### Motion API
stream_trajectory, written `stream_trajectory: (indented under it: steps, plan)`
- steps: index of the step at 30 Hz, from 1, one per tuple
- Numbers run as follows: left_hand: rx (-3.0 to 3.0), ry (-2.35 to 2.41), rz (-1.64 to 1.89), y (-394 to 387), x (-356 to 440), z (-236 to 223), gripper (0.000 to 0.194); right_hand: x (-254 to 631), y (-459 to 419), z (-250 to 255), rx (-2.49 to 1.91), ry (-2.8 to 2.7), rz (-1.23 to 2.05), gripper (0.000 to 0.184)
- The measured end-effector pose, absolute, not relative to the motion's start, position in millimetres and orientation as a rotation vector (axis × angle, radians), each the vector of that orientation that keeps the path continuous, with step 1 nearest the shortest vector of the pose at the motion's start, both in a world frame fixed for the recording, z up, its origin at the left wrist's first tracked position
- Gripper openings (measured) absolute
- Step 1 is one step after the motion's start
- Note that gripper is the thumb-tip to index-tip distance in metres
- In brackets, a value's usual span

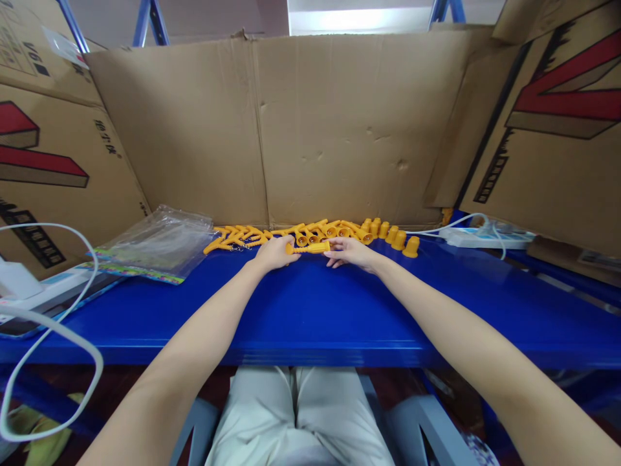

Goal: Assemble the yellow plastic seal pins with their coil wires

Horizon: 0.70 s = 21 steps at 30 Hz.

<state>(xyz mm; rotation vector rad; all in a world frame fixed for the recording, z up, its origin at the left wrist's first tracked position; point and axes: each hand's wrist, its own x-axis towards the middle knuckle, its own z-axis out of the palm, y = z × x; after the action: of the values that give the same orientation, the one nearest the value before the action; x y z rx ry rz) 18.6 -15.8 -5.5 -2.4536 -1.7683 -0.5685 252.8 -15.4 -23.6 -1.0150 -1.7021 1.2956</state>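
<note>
So both hands are on the same bit here. The person's left hand (274,254) has its thumb and fingers closed in around the left end of a yellow plastic piece (317,248), a pretty narrow pinch, with a rounded yellow end poking up right by the fingertips. The right hand (353,251) is at the other end: index finger and thumb sit close together right at the tip, and the other fingers are loosely curled underneath. Looks like a light hold on that side, though honestly you can't tell how hard either one is squeezing. Can't tell either if it's one part or two stuck together.

The piece lies pretty much sideways between the two hands, over the blue table (310,310) and just in front of a pile of similar yellow stuff. Behind the left hand and off to its left there's a tangle of branch-shaped yellow parts (237,234). Straight behind the piece, some flared yellow parts (301,241) have their round openings facing the person. Past the right hand, a bunch of yellow cups (398,241) stand mouth down in a rough line. Clear plastic bags (160,243) lie well off to the left.
</note>
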Motion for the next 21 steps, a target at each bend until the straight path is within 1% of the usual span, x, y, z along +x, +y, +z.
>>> stream_trajectory:
  steps: [4, 9, 16, 21]
  plan:
    - [-2.446, -1.76, -0.565, -16.2, 18.7, -5.5, 0.03, 253.2, -15.7, -23.3, -1.02, -1.71, 1.294, 0.048]
    - [-2.446, -1.748, -0.54, -18.1, 19.2, -3.6, 0.03, 251.7, -18.8, -21.0, -1.041, -1.674, 1.308, 0.042]
    - [-2.429, -1.753, -0.516, -21.5, 19.8, -2.0, 0.029, 250.3, -18.6, -21.0, -1.052, -1.657, 1.313, 0.045]
    - [-2.457, -1.768, -0.517, -22.7, 20.6, -1.1, 0.029, 250.9, -18.8, -20.5, -1.056, -1.665, 1.315, 0.036]
